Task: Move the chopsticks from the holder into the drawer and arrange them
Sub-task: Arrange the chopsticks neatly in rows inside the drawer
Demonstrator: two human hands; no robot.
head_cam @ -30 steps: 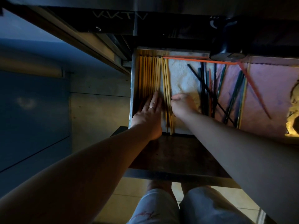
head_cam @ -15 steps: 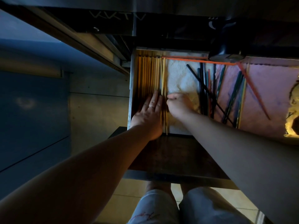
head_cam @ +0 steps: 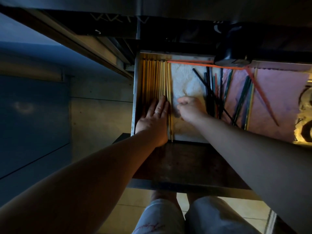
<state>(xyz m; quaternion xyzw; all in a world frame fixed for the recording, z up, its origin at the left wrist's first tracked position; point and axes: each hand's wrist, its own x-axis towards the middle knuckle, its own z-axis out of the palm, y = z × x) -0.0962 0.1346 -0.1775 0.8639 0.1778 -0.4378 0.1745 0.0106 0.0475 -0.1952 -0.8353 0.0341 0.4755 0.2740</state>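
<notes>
**Asker:** Yellow-tan sticks, which way do they run?

**Describer:** The wooden chopsticks (head_cam: 156, 81) lie side by side along the left wall of the open drawer (head_cam: 135, 92), long axis running from the drawer's front edge to its back. They sit packed in a neat row, and the two nearest the middle lie just right of the others.

**Asker:** What are the hands doing?

**Describer:** The left hand (head_cam: 154, 119) lies flat and open, palm down, on the near ends of the row, with a ring on one finger. The right hand (head_cam: 190, 109) is loosely curled on a white cloth (head_cam: 184, 80) just beside the row. Whether it pinches anything, I cannot tell.

**Asker:** Anything else in the drawer?

**Describer:** Dark chopsticks (head_cam: 214, 95) lie crossed and fanned to the right, partly on a pink cloth (head_cam: 276, 92). One orange chopstick (head_cam: 190, 62) runs sideways along the back, and another slants down across the pink cloth.

**Asker:** What is hard to see?

**Describer:** The scene is dim. A black round object (head_cam: 232, 54) at the back overhangs the drawer, and I cannot tell what it is. The drawer's right side runs out of view.
</notes>
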